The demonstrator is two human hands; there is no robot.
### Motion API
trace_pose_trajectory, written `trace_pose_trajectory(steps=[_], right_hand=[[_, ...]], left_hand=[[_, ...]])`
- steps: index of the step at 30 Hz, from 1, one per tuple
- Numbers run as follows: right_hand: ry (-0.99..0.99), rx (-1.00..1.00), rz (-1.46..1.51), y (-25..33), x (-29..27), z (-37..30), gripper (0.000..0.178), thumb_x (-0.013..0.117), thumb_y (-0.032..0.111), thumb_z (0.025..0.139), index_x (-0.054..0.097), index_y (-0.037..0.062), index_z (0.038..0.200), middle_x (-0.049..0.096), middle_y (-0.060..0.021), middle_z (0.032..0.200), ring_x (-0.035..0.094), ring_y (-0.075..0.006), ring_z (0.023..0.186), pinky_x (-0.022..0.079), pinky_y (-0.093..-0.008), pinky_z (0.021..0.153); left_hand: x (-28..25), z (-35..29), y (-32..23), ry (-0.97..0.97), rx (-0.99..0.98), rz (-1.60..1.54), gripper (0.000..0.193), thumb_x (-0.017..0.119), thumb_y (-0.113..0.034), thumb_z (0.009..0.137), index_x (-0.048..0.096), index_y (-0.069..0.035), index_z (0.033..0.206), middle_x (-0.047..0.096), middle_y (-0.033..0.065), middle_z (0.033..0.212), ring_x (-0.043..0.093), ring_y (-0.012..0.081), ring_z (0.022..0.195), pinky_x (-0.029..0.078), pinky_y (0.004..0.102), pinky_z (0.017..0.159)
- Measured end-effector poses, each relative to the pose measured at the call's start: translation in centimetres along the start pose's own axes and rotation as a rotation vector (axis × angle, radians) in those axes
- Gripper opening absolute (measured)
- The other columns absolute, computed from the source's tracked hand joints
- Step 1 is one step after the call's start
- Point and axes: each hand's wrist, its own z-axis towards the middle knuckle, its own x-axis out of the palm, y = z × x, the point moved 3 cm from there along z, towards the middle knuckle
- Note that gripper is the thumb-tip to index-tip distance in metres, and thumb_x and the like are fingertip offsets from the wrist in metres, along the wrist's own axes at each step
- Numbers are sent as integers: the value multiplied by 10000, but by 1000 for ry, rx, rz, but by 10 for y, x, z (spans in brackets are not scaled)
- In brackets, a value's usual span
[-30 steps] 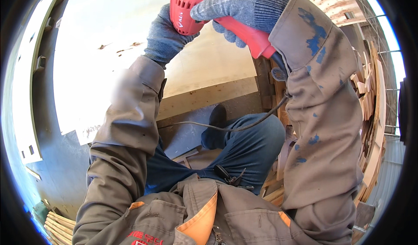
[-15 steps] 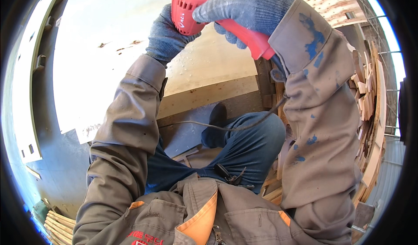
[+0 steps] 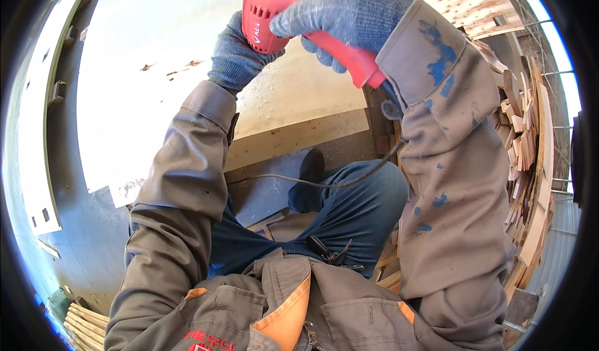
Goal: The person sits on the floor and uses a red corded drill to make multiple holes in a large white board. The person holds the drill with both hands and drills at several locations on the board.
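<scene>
A red corded electric drill [image 3: 268, 15] is held up at the top of the view, its vented body to the left and its handle slanting down to the right. My right hand [image 3: 349, 14], in a grey knitted glove, is closed round the handle and upper body. My left hand [image 3: 240, 54], gloved the same way, grips the drill's left side, with most of its fingers hidden behind the body. Beneath lies a large pale plywood sheet [image 3: 293, 95], with light crumbs scattered near my left wrist. The drill's front end is out of sight.
The drill's dark cord [image 3: 349, 181] runs past my right sleeve and across my bent knee [image 3: 380, 192]. Wood offcuts [image 3: 524, 145] are piled at the right. Another pale board with cut-outs [image 3: 37, 182] stands at the far left; stacked slats [image 3: 87, 326] lie at lower left.
My right hand and forearm have shifted slightly left, and the drill's handle has moved with them. My left hand stays at the drill's body.
</scene>
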Motion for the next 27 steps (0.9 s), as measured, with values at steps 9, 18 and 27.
trace_pose_trajectory(steps=[9, 18, 27], right_hand=[[-12, 15, -79, -8, -9, -11, 562, 764, 456, 753, 692, -58, 967, 673, -191, 732, 673, -288, 599, 559, -417, 539], [75, -104, -95, 0, -3, -3, 565, 771, 449, 750, 690, -58, 987, 674, -197, 743, 674, -292, 626, 560, -416, 586], [2, 8, -52, 2, -4, -5, 579, 794, 440, 733, 672, -66, 987, 667, -180, 718, 668, -282, 590, 567, -409, 559]], left_hand=[[21, 9, 13, 79, -43, -35, 786, 852, -74, 729, 413, -94, 1381, 552, 87, 1332, 565, 227, 1195, 516, 410, 1000], [6, 2, 8, -1, -53, -36, 757, 889, -100, 678, 466, -75, 1305, 599, 79, 1266, 605, 204, 1125, 543, 381, 946], [6, 3, 12, 2, -80, -63, 788, 896, -103, 678, 463, -86, 1336, 590, 78, 1287, 597, 203, 1139, 541, 388, 961]])
